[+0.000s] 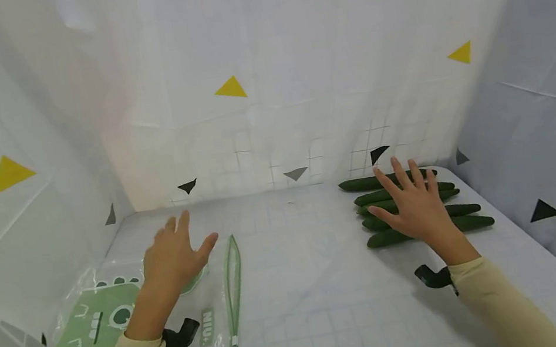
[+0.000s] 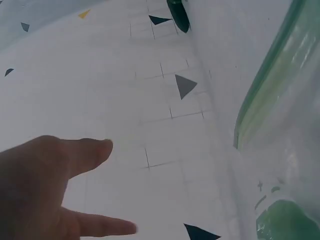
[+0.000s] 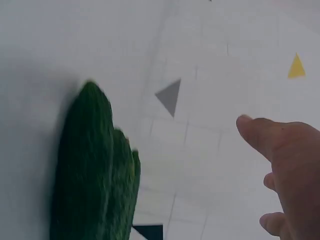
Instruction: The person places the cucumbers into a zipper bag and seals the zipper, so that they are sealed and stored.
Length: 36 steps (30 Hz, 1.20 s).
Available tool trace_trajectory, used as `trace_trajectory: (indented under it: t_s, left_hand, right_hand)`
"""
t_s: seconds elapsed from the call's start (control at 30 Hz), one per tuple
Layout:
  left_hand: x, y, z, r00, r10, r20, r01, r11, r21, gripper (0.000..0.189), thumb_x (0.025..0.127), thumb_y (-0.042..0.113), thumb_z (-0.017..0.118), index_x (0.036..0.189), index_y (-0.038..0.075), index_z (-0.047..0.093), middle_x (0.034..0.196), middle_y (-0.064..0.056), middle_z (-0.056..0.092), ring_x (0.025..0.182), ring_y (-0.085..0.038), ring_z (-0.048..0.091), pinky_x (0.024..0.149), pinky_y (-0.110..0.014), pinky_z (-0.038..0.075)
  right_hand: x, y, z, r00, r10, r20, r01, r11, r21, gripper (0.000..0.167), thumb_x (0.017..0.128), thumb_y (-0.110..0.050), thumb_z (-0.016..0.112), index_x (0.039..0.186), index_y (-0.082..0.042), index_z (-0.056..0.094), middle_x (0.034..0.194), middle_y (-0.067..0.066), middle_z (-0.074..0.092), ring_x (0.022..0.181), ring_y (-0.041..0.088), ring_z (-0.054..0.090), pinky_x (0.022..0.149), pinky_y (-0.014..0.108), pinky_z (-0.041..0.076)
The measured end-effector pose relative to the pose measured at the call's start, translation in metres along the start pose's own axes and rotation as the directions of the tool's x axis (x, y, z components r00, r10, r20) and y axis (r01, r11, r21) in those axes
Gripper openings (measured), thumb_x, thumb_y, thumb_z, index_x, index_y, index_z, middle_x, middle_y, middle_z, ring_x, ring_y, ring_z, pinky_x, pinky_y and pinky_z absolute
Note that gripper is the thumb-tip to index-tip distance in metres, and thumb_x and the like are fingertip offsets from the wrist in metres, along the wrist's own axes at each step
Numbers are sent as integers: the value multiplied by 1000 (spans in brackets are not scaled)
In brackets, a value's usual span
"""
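Observation:
In the head view my left hand [image 1: 171,259] hovers, fingers spread, over a clear zip bag [image 1: 93,336] with a green cartoon-face print. The bag's green zip strip [image 1: 234,292] lies to the right of that hand, and part of the print is hidden beneath it. On the right, my right hand [image 1: 418,207] spreads its fingers above several dark green cucumbers [image 1: 477,221], which lie side by side. Both hands hold nothing. The right wrist view shows the cucumbers [image 3: 82,175] to the left of my thumb; the left wrist view shows the zip edge [image 2: 267,75] at right.
A white sheet covers the table [image 1: 305,288]. White cloth walls [image 1: 292,47] with yellow and black triangles rise at the back and both sides. The farthest cucumber [image 1: 359,184] lies close to the back wall.

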<state>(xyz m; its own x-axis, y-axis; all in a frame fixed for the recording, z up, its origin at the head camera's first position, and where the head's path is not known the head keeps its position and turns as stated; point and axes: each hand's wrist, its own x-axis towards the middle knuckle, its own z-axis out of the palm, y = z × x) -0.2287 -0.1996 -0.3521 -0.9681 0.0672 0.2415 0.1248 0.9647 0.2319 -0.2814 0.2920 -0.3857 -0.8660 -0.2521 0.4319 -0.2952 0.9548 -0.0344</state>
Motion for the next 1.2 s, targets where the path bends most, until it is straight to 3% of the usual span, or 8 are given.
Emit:
trace_trajectory:
  t_s: [0.1, 0.17, 0.27, 0.4, 0.53, 0.9, 1.2]
  left_hand:
    - [-6, 1, 3, 988, -11, 153, 22, 997, -69, 89, 101, 63, 53, 153, -8, 40, 144, -36, 50, 123, -56, 54, 88, -69, 50]
    - [-9, 1, 6, 978, -6, 208, 26, 995, -95, 88, 100, 61, 55, 150, -11, 43, 140, -35, 54, 121, -54, 56, 89, -67, 51]
    - [-15, 1, 14, 970, 26, 241, 5, 992, -127, 88, 100, 58, 58, 147, -15, 44, 138, -36, 55, 123, -53, 56, 93, -64, 50]
    - [-22, 1, 30, 965, 58, 255, -22, 989, -143, 88, 99, 57, 61, 145, -16, 47, 139, -35, 56, 129, -50, 53, 100, -62, 48]
    - [-29, 2, 43, 966, 40, 256, -7, 992, -129, 90, 97, 59, 63, 146, -14, 48, 139, -36, 54, 128, -51, 53, 98, -64, 48]
    - [-33, 3, 52, 978, 20, 210, 5, 993, -119, 90, 96, 59, 65, 148, -11, 46, 139, -40, 50, 123, -54, 55, 94, -66, 51]
    - [-36, 1, 60, 977, 22, 213, 14, 986, -166, 96, 94, 57, 69, 153, -12, 37, 137, -43, 50, 120, -55, 57, 91, -65, 52]
  right_hand:
    - [5, -17, 8, 999, -53, 2, 53, 998, 33, 87, 98, -56, 65, 167, -20, 25, 171, 21, 11, 155, 46, -1, 117, 72, 2]
    - [9, -28, 13, 997, -83, 10, 82, 995, 58, 86, 98, -52, 67, 166, -19, 28, 170, 21, 15, 155, 46, 3, 118, 72, 6]
    - [13, -44, 18, 993, -111, 28, 106, 986, 126, 83, 98, -45, 71, 165, -16, 32, 168, 21, 21, 153, 48, 11, 117, 72, 11]
    - [17, -67, 22, 986, -152, 67, 128, 951, 280, 79, 98, -35, 74, 162, -11, 37, 165, 21, 31, 150, 50, 22, 113, 74, 21]
    - [22, -90, 25, 976, -206, 77, 161, 908, 387, 74, 98, -31, 74, 160, -9, 41, 162, 21, 37, 148, 50, 28, 111, 75, 25]
    - [31, -130, 34, 951, -296, 92, 225, 862, 454, 71, 98, -30, 73, 160, -11, 43, 160, 19, 41, 145, 48, 35, 111, 72, 30]
    - [36, -156, 48, 932, -337, 136, 232, 839, 492, 69, 99, -30, 73, 159, -11, 44, 161, 16, 41, 146, 42, 37, 112, 69, 30]
